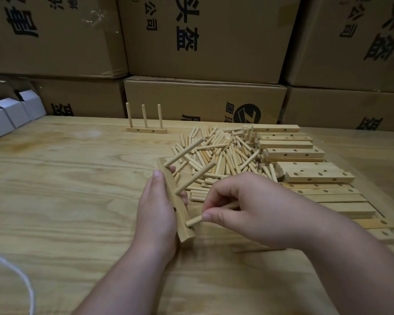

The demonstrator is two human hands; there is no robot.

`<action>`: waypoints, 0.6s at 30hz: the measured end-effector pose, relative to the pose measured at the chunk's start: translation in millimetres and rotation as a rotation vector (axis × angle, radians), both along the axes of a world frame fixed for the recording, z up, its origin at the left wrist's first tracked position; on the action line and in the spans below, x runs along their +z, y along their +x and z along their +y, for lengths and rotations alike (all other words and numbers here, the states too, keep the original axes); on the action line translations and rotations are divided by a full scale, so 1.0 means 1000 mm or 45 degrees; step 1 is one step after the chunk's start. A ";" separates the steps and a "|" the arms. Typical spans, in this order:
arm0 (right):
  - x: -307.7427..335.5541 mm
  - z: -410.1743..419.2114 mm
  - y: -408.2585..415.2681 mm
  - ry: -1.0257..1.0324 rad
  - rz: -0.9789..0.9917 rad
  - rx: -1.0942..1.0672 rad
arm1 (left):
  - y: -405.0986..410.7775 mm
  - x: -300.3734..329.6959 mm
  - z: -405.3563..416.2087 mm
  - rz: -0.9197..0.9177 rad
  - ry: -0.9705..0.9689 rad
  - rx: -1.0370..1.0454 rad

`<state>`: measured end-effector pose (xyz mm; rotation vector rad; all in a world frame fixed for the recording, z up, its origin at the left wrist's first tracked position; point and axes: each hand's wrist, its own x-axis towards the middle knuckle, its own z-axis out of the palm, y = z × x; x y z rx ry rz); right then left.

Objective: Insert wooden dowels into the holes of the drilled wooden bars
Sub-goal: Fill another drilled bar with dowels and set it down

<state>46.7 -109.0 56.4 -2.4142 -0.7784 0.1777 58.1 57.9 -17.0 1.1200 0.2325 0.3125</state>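
Both grips are closed on wood: the left hand (156, 208) wraps a drilled wooden bar (175, 203) with the thumb along its near face and fingertips showing past its far side, holding it tilted on edge above the tabletop (66, 189); the right hand (248, 205) pinches a dowel (195, 220) between thumb and forefinger, its free end at the bar's nearest hole. Two dowels (184, 153) already stand out of that bar, just beyond the left grip. Behind the right grip lies a loose pile of dowels (223, 153), and to its right a row of drilled bars (305, 176). Farther back a finished bar (146, 130) stands with three upright dowels, before stacked cardboard boxes (205, 37).
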 end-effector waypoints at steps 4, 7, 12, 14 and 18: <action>-0.001 0.001 0.000 -0.018 -0.026 -0.001 | -0.001 0.000 0.000 0.010 0.038 0.019; -0.002 0.004 -0.002 -0.054 -0.051 0.007 | -0.002 0.000 -0.001 0.005 0.065 0.052; -0.004 0.008 -0.004 -0.109 -0.064 0.008 | -0.004 -0.002 -0.003 -0.023 0.171 0.123; -0.006 0.011 -0.005 -0.108 -0.051 -0.002 | -0.005 -0.003 -0.002 -0.025 0.180 0.146; -0.010 0.013 -0.004 -0.064 0.008 -0.023 | -0.005 -0.005 -0.001 -0.034 0.186 0.175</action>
